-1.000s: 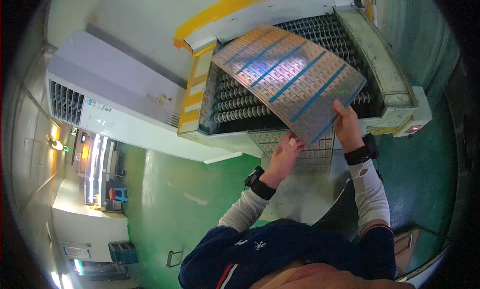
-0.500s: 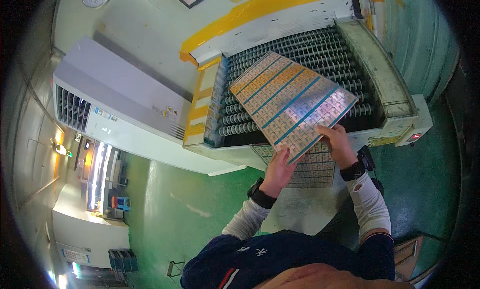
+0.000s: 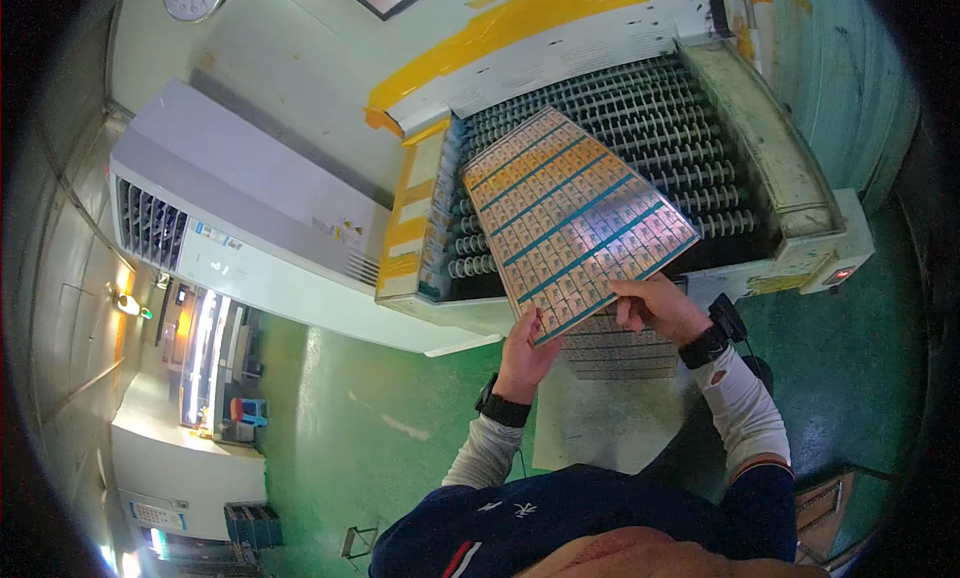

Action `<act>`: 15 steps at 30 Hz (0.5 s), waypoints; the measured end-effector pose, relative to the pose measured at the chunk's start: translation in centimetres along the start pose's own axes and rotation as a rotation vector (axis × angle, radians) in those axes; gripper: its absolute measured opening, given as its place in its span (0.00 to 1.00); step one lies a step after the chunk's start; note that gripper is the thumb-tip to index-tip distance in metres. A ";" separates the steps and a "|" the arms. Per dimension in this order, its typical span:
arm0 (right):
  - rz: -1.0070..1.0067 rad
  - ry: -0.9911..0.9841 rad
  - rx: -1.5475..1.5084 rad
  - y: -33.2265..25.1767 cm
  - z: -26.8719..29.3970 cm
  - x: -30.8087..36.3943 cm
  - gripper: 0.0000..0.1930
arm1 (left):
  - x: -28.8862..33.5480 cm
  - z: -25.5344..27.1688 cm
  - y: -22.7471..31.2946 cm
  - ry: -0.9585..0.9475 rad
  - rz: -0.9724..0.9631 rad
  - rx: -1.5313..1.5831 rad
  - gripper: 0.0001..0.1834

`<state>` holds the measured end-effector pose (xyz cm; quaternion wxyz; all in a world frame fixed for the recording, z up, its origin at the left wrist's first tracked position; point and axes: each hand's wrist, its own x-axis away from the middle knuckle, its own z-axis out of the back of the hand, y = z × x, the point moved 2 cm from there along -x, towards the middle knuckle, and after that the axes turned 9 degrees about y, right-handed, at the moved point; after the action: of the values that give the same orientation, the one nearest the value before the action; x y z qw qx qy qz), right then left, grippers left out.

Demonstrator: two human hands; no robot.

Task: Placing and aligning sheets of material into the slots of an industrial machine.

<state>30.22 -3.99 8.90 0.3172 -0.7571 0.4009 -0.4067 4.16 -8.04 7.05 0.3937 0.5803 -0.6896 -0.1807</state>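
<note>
Between my two hands is a rectangular circuit board panel (image 3: 575, 223), copper-coloured and shiny, with blue-green stripes and rows of small printed units. My left hand (image 3: 529, 357) pinches its near left corner. My right hand (image 3: 660, 306) grips the near right edge, thumb on top and fingers curled below. The panel's far part reaches over the roller conveyor (image 3: 610, 108); whether it touches the rollers I cannot tell. Under the near edge and partly hidden, a stack of similar panels (image 3: 625, 353) stands low in front of the machine.
The conveyor's metal side wall (image 3: 770, 148) runs along the right, ending at a box with a red switch (image 3: 841, 275). A yellow-taped ledge (image 3: 405, 223) borders the left. Beside it stands a long white air conditioner (image 3: 260, 198). Green floor (image 3: 340, 418) lies below.
The panel has turned, its near end swinging left and toward me. Both hands have moved left with it, still gripping. The view has shifted slightly.
</note>
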 end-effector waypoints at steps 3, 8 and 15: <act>0.043 0.006 -0.049 -0.2 -0.4 0.3 0.12 | -0.4 1.1 1.3 0.006 0.018 0.021 0.24; 0.106 0.087 -0.198 -1.1 0.9 1.3 0.09 | -1.5 3.1 3.6 -0.063 -0.074 0.014 0.20; 0.230 0.101 -0.338 -3.8 6.1 1.1 0.07 | -4.0 6.9 8.1 0.118 -0.166 -0.065 0.12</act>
<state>37.18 -2.21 9.49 0.2096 -0.7275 0.5625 -0.3322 -6.25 -3.55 7.09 0.4358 0.6321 -0.6085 -0.2007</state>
